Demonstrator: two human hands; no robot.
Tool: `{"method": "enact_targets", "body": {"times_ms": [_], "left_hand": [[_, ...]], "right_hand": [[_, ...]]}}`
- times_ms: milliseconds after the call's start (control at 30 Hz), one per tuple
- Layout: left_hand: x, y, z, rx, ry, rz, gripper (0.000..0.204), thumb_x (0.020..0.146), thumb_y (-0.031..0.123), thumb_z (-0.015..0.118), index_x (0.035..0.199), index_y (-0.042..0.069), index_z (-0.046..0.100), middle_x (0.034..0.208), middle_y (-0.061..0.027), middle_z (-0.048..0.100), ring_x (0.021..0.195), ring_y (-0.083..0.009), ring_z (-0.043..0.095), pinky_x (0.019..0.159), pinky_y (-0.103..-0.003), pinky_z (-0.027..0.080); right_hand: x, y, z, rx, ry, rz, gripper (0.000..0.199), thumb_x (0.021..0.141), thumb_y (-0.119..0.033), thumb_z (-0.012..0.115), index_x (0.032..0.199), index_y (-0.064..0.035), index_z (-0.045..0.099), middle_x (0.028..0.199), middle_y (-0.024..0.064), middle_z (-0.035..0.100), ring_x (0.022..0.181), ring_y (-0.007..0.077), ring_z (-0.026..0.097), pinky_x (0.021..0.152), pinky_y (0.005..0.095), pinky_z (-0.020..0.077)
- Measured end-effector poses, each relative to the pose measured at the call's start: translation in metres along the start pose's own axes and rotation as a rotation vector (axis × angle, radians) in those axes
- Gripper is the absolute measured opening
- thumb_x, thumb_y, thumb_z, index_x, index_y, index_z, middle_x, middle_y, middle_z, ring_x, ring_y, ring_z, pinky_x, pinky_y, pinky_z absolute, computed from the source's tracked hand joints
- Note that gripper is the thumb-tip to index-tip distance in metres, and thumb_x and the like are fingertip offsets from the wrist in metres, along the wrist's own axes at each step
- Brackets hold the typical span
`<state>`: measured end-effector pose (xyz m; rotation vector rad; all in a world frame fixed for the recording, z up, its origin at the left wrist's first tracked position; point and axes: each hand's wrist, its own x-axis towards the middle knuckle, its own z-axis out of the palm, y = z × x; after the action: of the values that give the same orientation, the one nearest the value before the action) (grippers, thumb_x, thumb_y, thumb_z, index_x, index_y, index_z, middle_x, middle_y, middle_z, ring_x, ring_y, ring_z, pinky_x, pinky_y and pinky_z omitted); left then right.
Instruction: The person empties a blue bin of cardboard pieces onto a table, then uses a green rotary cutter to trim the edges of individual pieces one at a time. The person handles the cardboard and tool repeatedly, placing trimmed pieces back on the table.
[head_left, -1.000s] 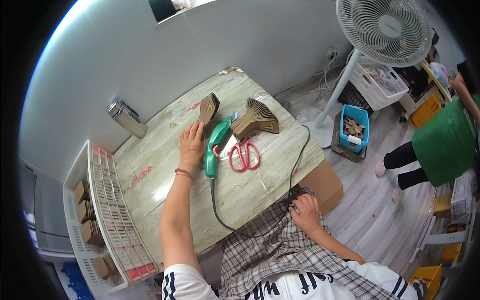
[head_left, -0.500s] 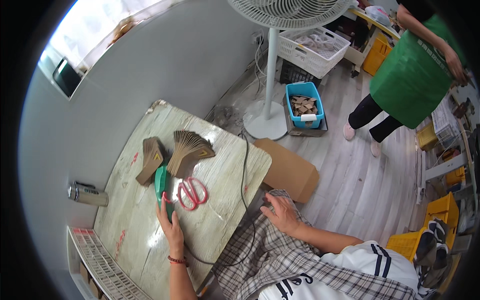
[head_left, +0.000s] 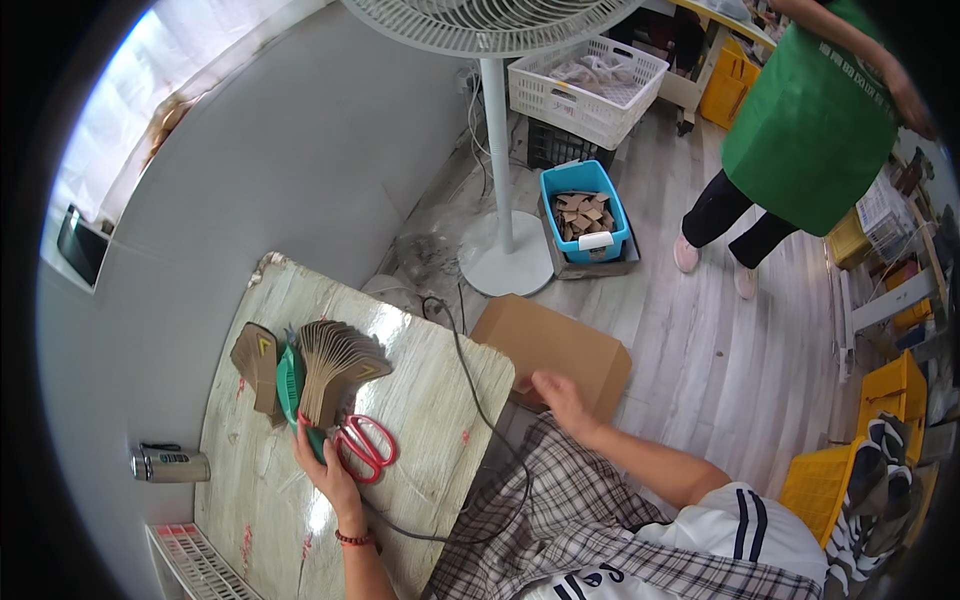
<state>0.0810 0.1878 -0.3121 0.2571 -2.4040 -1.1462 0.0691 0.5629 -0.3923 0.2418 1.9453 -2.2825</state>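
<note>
My left hand (head_left: 328, 475) is closed round the handle of a green glue gun (head_left: 289, 385) with a red trigger, which lies on the table between two bundles of folded brown cardboard pieces. The smaller bundle (head_left: 258, 365) is left of it; the larger, fanned bundle (head_left: 325, 365) is right of it. Red-handled scissors (head_left: 366, 449) lie just beside my left hand, their blades hidden. Off the table's right edge, my right hand (head_left: 565, 400) reaches over an open brown cardboard box (head_left: 550, 340). Its fingers are apart, slightly blurred, and I see nothing in them.
A dark cord (head_left: 468, 375) crosses the table's (head_left: 410, 420) right edge. A metal flask (head_left: 170, 464) stands out at the left. Beyond are a fan (head_left: 496, 150), a blue bin (head_left: 584, 215) of cardboard scraps and a white crate (head_left: 590, 95). A person in a green apron (head_left: 805, 130) stands at right.
My right hand has moved from above my lap to over the cardboard box. The left hand stays on the glue gun, which has shifted between the bundles. The whole view has tilted and shifted.
</note>
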Motion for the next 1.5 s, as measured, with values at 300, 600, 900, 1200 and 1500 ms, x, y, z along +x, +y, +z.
{"method": "enact_targets", "body": {"times_ms": [300,600,900,1200,1500], "left_hand": [[0.005,0.0,0.015,-0.16,0.088,-0.113,0.048,0.094,0.008,0.054,0.139,-0.002,0.042,0.141,-0.014,0.042,0.129,-0.0245,0.041,0.109,-0.035,0.029],[-0.003,0.017,0.015,-0.236,0.057,-0.27,0.051,0.097,0.013,0.052,0.144,0.002,0.035,0.138,-0.0136,0.045,0.121,-0.0245,0.047,0.102,-0.036,0.038],[0.0,0.04,0.024,-0.166,0.063,-0.461,0.056,0.098,0.01,0.048,0.149,0.007,0.024,0.131,-0.0154,0.05,0.112,-0.0257,0.054,0.094,-0.036,0.046],[0.001,0.046,0.028,-0.221,0.081,-0.449,0.054,0.096,0.01,0.05,0.146,0.006,0.03,0.128,-0.0143,0.052,0.109,-0.0241,0.056,0.091,-0.036,0.048],[-0.001,0.017,0.015,-0.093,0.087,-0.18,0.05,0.096,0.013,0.054,0.142,-0.001,0.039,0.141,-0.0114,0.042,0.124,-0.0202,0.044,0.105,-0.032,0.034]], "right_hand": [[0.23,0.142,-0.236,0.652,0.673,0.485,0.086,0.08,-0.046,0.075,0.142,-0.0051,0.032,0.136,0.0252,0.041,0.117,0.0353,0.048,0.095,0.0443,0.0466],[0.353,0.131,-0.257,0.891,0.698,0.213,0.073,0.086,-0.033,0.072,0.14,-0.0043,0.032,0.138,0.0213,0.039,0.128,0.0344,0.042,0.108,0.0472,0.0373],[0.378,0.124,-0.255,0.872,0.837,0.246,0.057,0.082,-0.028,0.076,0.126,-0.0057,0.046,0.121,0.0161,0.055,0.108,0.0357,0.057,0.094,0.0554,0.0482],[0.345,0.147,-0.257,0.753,0.935,0.241,0.048,0.085,-0.023,0.071,0.122,-0.0038,0.049,0.114,0.0181,0.059,0.1,0.0362,0.062,0.09,0.0586,0.0488],[0.232,0.179,-0.237,0.638,0.912,0.32,0.055,0.079,-0.03,0.071,0.124,-0.0084,0.047,0.113,0.0148,0.057,0.099,0.0332,0.06,0.087,0.054,0.0492]]}}
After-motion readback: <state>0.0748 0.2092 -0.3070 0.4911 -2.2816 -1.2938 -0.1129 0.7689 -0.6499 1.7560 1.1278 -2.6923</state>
